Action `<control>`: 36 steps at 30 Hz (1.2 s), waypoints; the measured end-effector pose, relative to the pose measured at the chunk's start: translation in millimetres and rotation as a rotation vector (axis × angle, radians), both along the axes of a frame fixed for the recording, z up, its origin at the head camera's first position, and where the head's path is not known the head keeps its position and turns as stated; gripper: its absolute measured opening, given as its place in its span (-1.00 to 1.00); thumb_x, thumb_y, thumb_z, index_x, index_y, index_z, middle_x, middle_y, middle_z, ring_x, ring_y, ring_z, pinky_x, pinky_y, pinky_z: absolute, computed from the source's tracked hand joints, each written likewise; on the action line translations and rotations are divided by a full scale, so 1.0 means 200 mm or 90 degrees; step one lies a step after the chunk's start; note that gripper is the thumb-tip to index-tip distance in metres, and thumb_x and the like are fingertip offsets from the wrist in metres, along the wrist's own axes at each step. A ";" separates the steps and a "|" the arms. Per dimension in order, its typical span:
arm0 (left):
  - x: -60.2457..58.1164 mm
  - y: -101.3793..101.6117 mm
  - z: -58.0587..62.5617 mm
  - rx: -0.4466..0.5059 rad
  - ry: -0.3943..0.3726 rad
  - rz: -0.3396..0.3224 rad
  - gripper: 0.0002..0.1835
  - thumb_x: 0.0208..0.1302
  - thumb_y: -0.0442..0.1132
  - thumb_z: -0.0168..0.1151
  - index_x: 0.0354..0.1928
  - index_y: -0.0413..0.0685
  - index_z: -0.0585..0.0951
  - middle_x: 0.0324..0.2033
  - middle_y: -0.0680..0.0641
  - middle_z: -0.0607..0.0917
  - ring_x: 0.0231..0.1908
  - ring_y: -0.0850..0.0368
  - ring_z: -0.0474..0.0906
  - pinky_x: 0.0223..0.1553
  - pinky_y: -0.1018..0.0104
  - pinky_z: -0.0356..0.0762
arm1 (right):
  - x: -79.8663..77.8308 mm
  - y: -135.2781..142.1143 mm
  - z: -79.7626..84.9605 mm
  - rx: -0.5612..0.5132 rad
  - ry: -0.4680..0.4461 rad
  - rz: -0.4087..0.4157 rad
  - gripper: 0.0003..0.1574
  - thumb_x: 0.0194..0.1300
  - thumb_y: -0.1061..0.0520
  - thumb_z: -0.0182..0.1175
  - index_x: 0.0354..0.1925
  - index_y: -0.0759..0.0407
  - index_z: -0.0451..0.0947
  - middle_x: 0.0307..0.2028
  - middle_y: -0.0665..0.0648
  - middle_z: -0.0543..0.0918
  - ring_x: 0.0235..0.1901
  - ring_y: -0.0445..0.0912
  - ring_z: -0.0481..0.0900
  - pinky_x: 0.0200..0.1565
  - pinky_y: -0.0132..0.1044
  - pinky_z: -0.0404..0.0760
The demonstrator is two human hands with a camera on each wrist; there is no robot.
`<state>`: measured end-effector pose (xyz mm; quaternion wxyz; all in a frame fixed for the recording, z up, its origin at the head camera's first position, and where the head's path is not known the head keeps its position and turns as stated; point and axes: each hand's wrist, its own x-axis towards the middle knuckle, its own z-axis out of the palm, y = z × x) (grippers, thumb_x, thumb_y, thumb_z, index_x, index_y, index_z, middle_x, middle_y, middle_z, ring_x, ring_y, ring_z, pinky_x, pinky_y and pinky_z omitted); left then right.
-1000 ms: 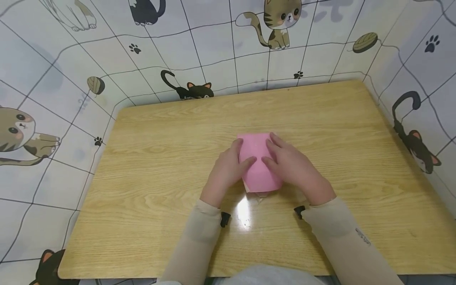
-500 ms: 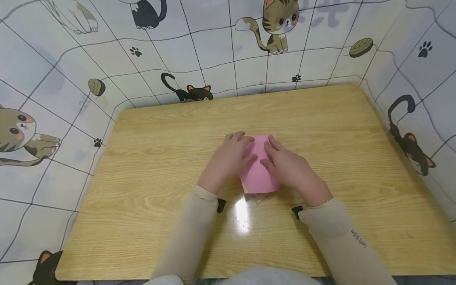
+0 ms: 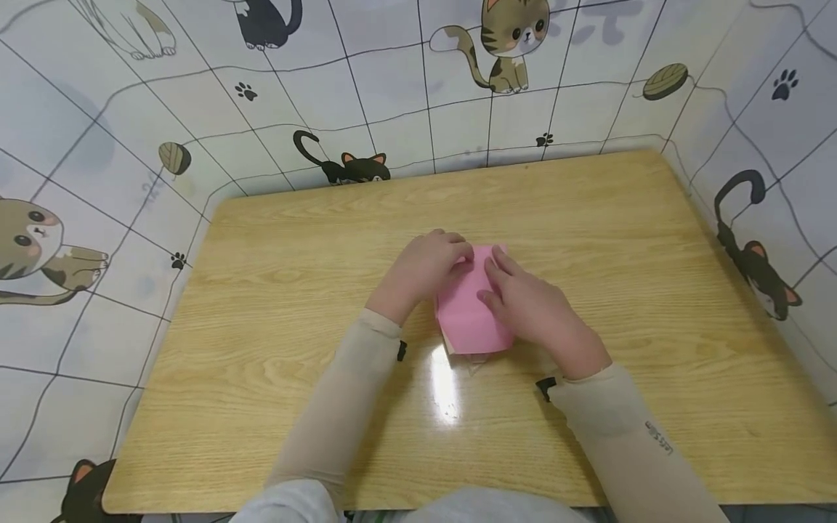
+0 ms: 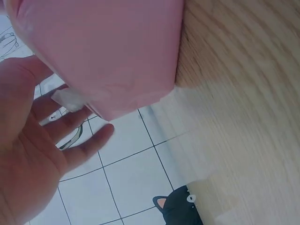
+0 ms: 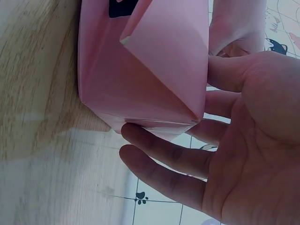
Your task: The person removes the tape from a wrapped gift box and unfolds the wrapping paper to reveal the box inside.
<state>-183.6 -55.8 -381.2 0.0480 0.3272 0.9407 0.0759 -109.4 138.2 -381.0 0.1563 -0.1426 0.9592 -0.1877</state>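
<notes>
A box-shaped package in pink paper (image 3: 474, 316) lies on the wooden table between both hands. My right hand (image 3: 532, 305) holds its right side, thumb on top and fingers along the side. The right wrist view shows a folded triangular flap (image 5: 164, 61) on that side. My left hand (image 3: 425, 269) reaches over the far left part of the package, fingertips bent down at the top. In the left wrist view its lower fingers (image 4: 86, 147) are loosely extended, near a small whitish translucent scrap (image 4: 69, 100). What its thumb and forefinger touch is partly hidden.
The wooden table (image 3: 294, 363) runs to walls printed with cats and grid lines (image 3: 392, 94) at the back and sides. A clear, shiny bit (image 3: 479, 361) pokes out at the package's near edge. A dark patch (image 5: 123, 8) shows beside the flap in the right wrist view.
My left hand has left the package's left side and moved up and over its far left top. The right hand and the package have hardly moved.
</notes>
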 end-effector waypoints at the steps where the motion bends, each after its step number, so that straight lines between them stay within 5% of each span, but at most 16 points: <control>1: 0.00 0.00 0.00 -0.002 0.000 -0.006 -0.73 0.61 -0.05 0.21 0.17 0.14 0.75 0.20 0.04 0.76 0.19 -0.02 0.65 0.24 0.05 0.67 | 0.00 0.00 0.00 0.000 -0.001 0.000 -0.16 0.71 -0.13 -0.04 0.68 0.24 0.03 0.73 0.29 -0.11 0.59 0.34 0.23 0.24 0.36 0.62; 9: -0.01 -0.02 0.02 -0.012 0.001 -0.034 -0.76 0.61 -0.14 0.20 0.15 0.13 0.76 0.24 0.02 0.75 0.26 0.00 0.66 0.33 0.08 0.63 | 0.00 0.00 0.02 -0.002 -0.003 -0.004 -0.15 0.70 -0.13 -0.03 0.68 0.23 0.01 0.73 0.29 -0.12 0.60 0.32 0.20 0.28 0.36 0.59; 21: 0.00 0.02 -0.03 -0.127 0.049 -0.029 -0.62 0.74 -0.15 -0.06 0.41 0.06 0.55 0.48 -0.06 0.51 0.48 -0.10 0.44 0.41 -0.17 0.54 | 0.00 0.00 0.01 -0.008 0.005 -0.001 -0.16 0.70 -0.11 -0.03 0.67 0.27 0.03 0.72 0.31 -0.10 0.61 0.31 0.18 0.30 0.35 0.58; 36: -0.01 0.04 -0.07 -0.110 0.056 -0.013 -0.67 0.74 -0.20 -0.14 0.35 0.00 0.48 0.43 -0.05 0.50 0.39 -0.06 0.46 0.30 -0.09 0.63 | 0.00 0.00 0.00 -0.009 0.010 0.002 -0.17 0.71 -0.11 -0.03 0.66 0.28 0.05 0.72 0.32 -0.09 0.60 0.32 0.21 0.27 0.34 0.60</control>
